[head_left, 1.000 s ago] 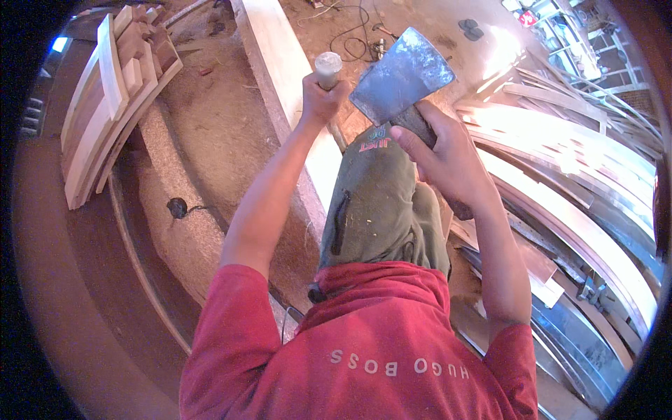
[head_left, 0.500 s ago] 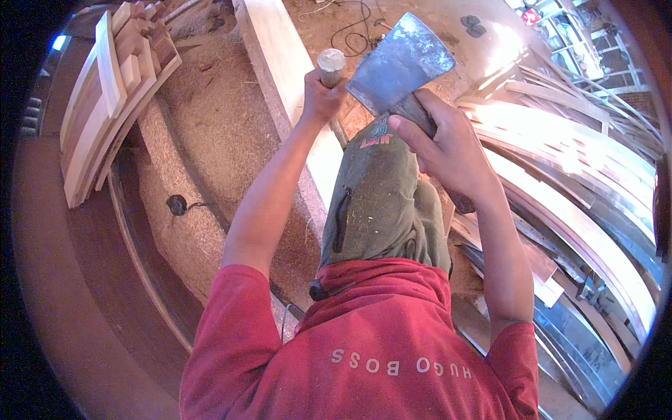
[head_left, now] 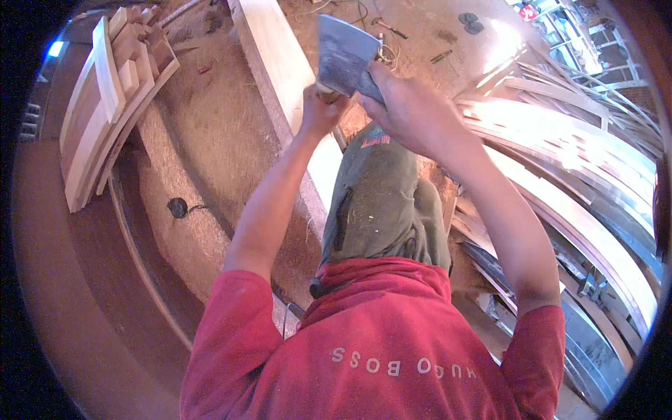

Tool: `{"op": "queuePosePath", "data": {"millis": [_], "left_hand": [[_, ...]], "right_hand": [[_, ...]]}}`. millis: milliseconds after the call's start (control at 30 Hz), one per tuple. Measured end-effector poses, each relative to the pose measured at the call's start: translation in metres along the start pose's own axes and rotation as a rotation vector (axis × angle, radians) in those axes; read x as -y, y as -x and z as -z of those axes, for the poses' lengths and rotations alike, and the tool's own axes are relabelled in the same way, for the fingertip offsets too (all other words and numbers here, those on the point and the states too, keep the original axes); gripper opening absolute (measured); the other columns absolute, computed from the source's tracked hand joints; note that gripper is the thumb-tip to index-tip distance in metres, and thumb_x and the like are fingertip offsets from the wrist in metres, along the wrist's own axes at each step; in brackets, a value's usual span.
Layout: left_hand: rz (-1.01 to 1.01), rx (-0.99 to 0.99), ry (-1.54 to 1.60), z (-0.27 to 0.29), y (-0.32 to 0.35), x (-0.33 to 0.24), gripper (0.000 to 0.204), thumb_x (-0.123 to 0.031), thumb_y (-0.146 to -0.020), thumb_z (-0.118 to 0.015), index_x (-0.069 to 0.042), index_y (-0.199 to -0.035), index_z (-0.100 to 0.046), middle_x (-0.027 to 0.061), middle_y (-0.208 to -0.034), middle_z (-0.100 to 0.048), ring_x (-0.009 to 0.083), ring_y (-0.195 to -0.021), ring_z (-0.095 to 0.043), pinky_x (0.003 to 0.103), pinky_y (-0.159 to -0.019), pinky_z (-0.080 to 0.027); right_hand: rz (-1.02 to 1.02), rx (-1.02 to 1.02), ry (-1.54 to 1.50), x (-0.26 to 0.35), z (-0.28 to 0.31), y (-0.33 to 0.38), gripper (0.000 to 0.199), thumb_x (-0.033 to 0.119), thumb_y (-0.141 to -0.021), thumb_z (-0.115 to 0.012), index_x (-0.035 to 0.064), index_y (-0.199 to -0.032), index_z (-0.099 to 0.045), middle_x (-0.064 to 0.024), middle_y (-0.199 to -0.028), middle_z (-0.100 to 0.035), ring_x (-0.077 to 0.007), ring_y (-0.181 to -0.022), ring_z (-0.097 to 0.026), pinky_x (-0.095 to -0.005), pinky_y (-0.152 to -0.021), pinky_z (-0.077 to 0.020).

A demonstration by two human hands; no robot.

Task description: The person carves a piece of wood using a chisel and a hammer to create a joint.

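Two bare hands work over a long pale board (head_left: 269, 52), flat-faced, straight-edged sawn wood. Axe head (head_left: 344, 54): broad grey metal wedge, worn and scuffed, over the board's right edge in view, on a stout dark handle (head_left: 369, 87). Right hand (head_left: 402, 105) wraps that handle close under the head, forearm slanting in from right of the board, elbow bent out. Left hand (head_left: 323, 115) is at the board's right edge, fist closed on a pale round-ended tool (head_left: 323, 89), forearm crossing the board from lower left. Axe head covers most of that tool's top; can't tell if they touch. Knee in olive trousers (head_left: 374, 196), creased cloth with wood flecks, sits right of the board and blocks the area below the fist; tool's tip unclear. Left of the board: loose brown sawdust (head_left: 217, 119), a small black round thing (head_left: 178, 207), and farther out a stack of curved, notched wood pieces (head_left: 115, 98). Right of the board, past the axe: hammer (head_left: 389, 28), dark sandals (head_left: 470, 23). Well right of the board: long curved planks (head_left: 574, 217), glaring in sunlight.
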State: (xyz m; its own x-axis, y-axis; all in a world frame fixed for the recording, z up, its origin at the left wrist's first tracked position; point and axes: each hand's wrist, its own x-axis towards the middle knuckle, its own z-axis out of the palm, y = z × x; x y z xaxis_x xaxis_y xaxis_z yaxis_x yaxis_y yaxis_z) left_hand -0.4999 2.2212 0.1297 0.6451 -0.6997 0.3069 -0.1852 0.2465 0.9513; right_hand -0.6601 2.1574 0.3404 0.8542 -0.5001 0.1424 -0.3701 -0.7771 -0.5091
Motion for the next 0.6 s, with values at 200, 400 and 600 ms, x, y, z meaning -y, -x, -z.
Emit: {"op": "queuePosePath", "data": {"millis": [200, 400, 600], "left_hand": [[-0.138, -0.049, -0.009, 0.005, 0.007, -0.009, 0.012, -0.01, -0.081, -0.073, 0.0, -0.081, -0.067, 0.0003, -0.072, -0.066, 0.0077, -0.071, -0.061, 0.028, -0.064, -0.05], [0.092, -0.044, -0.001, 0.004, -0.002, -0.01, 0.016, -0.012, -0.081, -0.074, -0.003, -0.074, -0.063, -0.0007, -0.069, -0.064, 0.0095, -0.064, -0.061, 0.03, -0.059, -0.049], [-0.005, -0.132, -0.039, -0.003, 0.005, -0.045, 0.013, -0.008, -0.077, -0.075, -0.005, -0.073, -0.063, -0.0005, -0.066, -0.063, 0.0094, -0.062, -0.061, 0.029, -0.058, -0.049]], "right_hand": [[0.003, 0.189, -0.033, -0.007, 0.012, 0.007, 0.041, 0.036, -0.097, -0.063, 0.0, -0.114, -0.055, -0.0256, -0.082, -0.065, -0.0446, -0.079, -0.066, -0.0483, -0.071, -0.0511], [-0.125, 0.058, -0.234, 0.0, 0.022, 0.033, 0.042, 0.036, -0.097, -0.064, 0.0011, -0.118, -0.056, -0.0225, -0.08, -0.065, -0.0375, -0.076, -0.066, -0.0455, -0.069, -0.0515], [-0.235, 0.073, -0.276, -0.004, 0.029, 0.049, 0.043, 0.036, -0.096, -0.065, -0.0002, -0.118, -0.057, -0.0254, -0.086, -0.067, -0.0403, -0.082, -0.069, -0.0467, -0.073, -0.0509]]}}
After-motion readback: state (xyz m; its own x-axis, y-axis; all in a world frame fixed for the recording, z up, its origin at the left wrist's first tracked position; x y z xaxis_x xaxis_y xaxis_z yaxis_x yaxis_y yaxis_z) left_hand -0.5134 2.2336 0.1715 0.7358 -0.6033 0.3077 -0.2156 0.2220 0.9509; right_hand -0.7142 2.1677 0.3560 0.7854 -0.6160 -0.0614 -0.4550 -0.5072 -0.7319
